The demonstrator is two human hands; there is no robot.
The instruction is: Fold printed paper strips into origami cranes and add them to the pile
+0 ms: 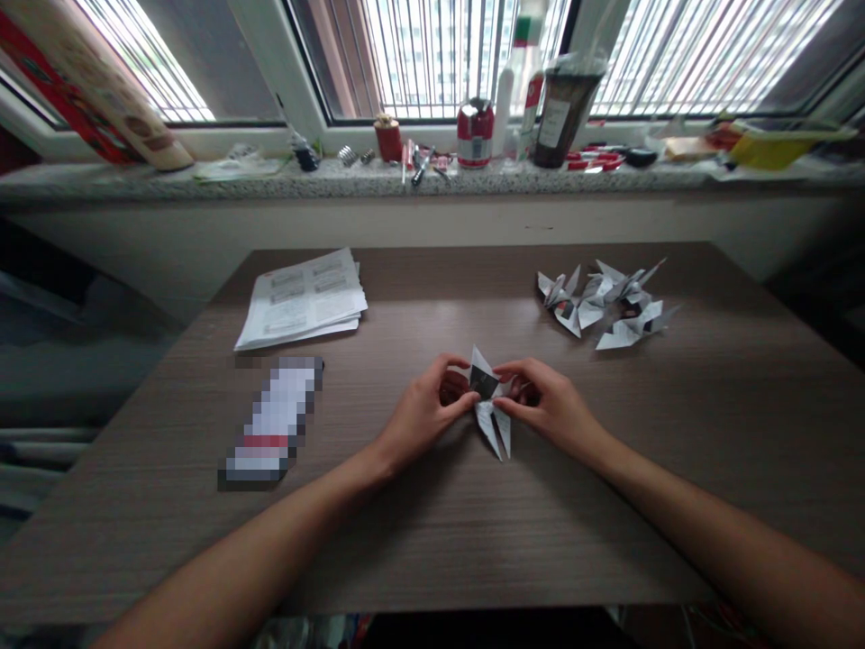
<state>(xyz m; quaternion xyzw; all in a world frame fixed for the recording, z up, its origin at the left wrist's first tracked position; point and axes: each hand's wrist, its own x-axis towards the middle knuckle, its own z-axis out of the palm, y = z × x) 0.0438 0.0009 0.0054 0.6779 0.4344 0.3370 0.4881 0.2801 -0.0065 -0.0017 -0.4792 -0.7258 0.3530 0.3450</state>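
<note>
Brown desktop (pixel 432 541): right of the paper stack (pixel 304 302), my left hand (pixel 429 401) and right hand (pixel 550 397) closely pinch the folded paper (pixel 484 382), seemingly mid-shaping; next likely needs light, even pressure.

Matt paper figure (pixel 484 382); wood-grained tabletop (pixel 419 541); glossy metal can (pixel 475 135); stone-like sill (pixel 263 187)

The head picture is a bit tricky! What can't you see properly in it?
All in the head view:
Folded paper: its sides are partly covered by the left hand and right hand.
Phone-like thing: its screen is hidden by blocky pixels.
Paper stack: print too small and blurred to read.
Folded pile: overlapping pieces hide each other.
</note>
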